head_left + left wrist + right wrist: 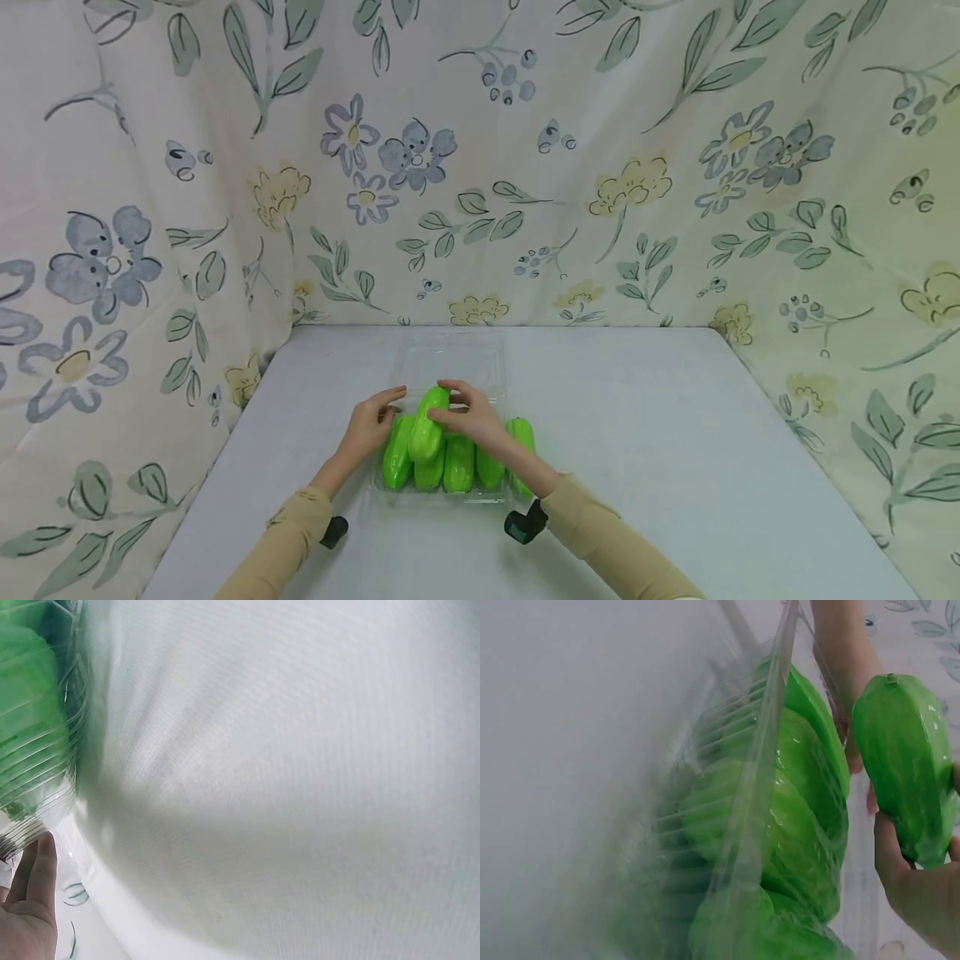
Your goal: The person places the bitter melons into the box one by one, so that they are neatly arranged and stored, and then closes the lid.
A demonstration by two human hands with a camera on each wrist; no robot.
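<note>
My right hand [474, 417] holds a glossy, oblong green fruit [427, 429], tilted above others like it. In the right wrist view the thumb and fingers grip this fruit [904, 761] near its lower end, and ridges and a small stem nub show. Several similar fruits [459, 465] lie side by side in a clear plastic clamshell box [480, 497]. My left hand [369, 425] is at the box's left side. Its straight fingers touch a ribbed corner [34, 825] of the box in the left wrist view.
The box's clear lid [450, 360] lies folded back, away from me. One more green fruit [522, 435] is on the white table [660, 433] just right of the box, partly behind my right forearm. A floral cloth [480, 167] hangs behind and at both sides.
</note>
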